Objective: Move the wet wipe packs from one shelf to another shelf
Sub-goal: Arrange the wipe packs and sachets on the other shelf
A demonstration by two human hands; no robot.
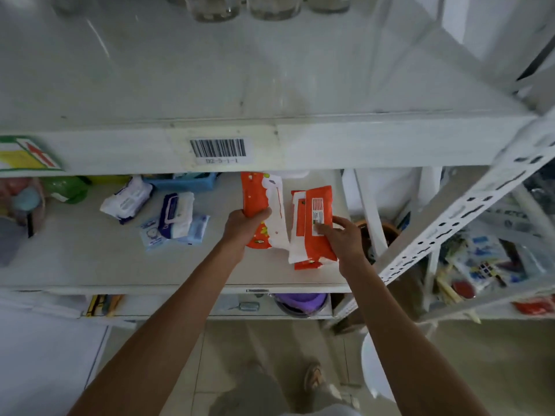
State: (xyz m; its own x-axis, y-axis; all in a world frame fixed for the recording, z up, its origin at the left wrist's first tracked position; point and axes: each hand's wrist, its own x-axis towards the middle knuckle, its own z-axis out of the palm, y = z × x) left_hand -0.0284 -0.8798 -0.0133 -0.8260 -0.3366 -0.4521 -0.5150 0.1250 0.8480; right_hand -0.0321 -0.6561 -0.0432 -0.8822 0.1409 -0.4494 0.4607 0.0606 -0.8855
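Observation:
My left hand [244, 223] grips an orange and white wet wipe pack [260, 193] over the middle shelf [90, 253]. My right hand [342, 235] holds a second orange wipe pack [315, 211], which rests on another orange and white pack [295, 235] on the same shelf. Further left lie two white and blue wipe packs [127, 199] [177, 214] and small light blue packs [153, 235]. The upper shelf [150, 85] above is bare in front, with a barcode label [217, 148] on its edge.
Glass jars [240, 7] stand at the back of the upper shelf. A blue basket [180, 180] and a green bottle [69, 190] sit at the back of the middle shelf. A perforated white upright [468, 208] crosses on the right. Toys fill the neighbouring rack [486, 265].

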